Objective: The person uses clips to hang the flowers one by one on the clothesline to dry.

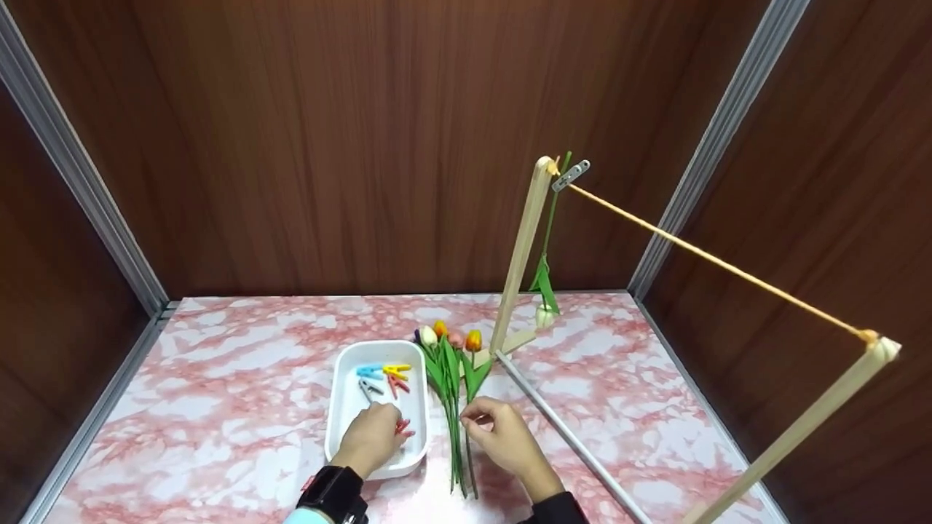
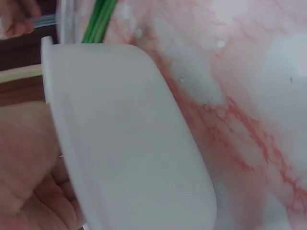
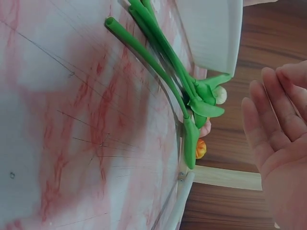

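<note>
My left hand (image 1: 371,434) reaches into a white plastic tray (image 1: 333,407), its fingers curled and pinching a red clothespin (image 1: 405,429) that partly shows beside them. In the left wrist view the tray's wall (image 2: 129,134) hides the fingertips. Blue (image 1: 369,372), yellow (image 1: 396,370), red (image 1: 397,384) and grey (image 1: 370,388) clothespins lie farther back in the tray. My right hand (image 1: 502,435) hovers by the stem of an orange tulip (image 1: 474,340), set slightly apart from a bunch of tulips (image 1: 449,378). Its fingers (image 3: 271,115) are loosely bent and hold nothing in the right wrist view.
An orange cord (image 1: 713,260) runs between two wooden posts (image 1: 523,255) on the right. From its far end a white tulip (image 1: 545,316) hangs upside down by a grey clothespin (image 1: 571,176). A pale bar (image 1: 571,437) joins the posts low along the marbled tabletop (image 1: 218,407).
</note>
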Available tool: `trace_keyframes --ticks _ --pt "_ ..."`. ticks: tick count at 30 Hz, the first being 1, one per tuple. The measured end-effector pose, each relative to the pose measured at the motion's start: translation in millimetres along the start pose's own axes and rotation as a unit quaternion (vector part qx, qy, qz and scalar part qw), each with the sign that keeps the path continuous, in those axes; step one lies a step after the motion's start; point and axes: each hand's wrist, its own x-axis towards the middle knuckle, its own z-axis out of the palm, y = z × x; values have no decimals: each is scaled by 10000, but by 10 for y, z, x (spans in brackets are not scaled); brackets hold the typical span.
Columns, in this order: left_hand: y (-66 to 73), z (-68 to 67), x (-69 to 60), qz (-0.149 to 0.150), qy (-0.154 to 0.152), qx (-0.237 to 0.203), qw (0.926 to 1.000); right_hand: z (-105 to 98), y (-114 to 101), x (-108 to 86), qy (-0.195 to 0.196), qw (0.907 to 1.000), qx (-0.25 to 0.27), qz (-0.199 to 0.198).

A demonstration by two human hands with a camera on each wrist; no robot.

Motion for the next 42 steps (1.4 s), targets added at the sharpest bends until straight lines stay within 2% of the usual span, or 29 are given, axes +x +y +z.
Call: trace_keyframes --ticks 2,3,5,7,10,12,13,15,17,21,24,30,36,38,42 --pt "115 -151 -57 -122 138 -788 9967 -9 -12 -1 24 10000 -15 24" --pt "199 -255 -92 -222 210 -1272 9914 -16 -19 1 34 10000 -11 32" --pt "302 -379 -136 -419 370 -2165 9747 -33 -34 11 61 10000 -30 43" --pt "363 -438 -156 -746 514 -2987 9500 -52 -50 27 80 10000 -50 24" --pt "431 -488 -186 -1249 611 -4080 9024 -78 -85 53 110 9999 -74 0" --pt "468 -512 -213 -1422 621 -4624 8730 -93 -128 69 123 9999 -40 8" --pt "484 -521 -227 -1436 599 -4794 8637 -96 -154 78 119 9999 -5 22" --pt "528 -547 -257 -1351 497 -4970 8557 -102 -227 96 77 9999 120 42" --pt "588 -582 -282 -1143 332 -5019 8567 -106 -317 123 5 9994 345 75" --pt "747 -682 -334 -675 37 -4915 8682 -133 -526 172 -196 9958 882 163" --pt "850 -751 -369 -415 -69 -4780 8773 -167 -662 198 -398 9917 1197 255" --pt "972 -815 -411 -384 -139 -4602 8869 -230 -813 217 -836 9823 1657 244" --pt "1008 -819 -418 -206 21 -4466 8945 -263 -840 236 -777 9866 1406 277" --pt "1008 -811 -418 -130 91 -4460 8949 -276 -839 235 -759 9879 1317 304" --pt "1007 -787 -411 -126 204 -4531 8911 -291 -848 233 -694 9888 1283 307"
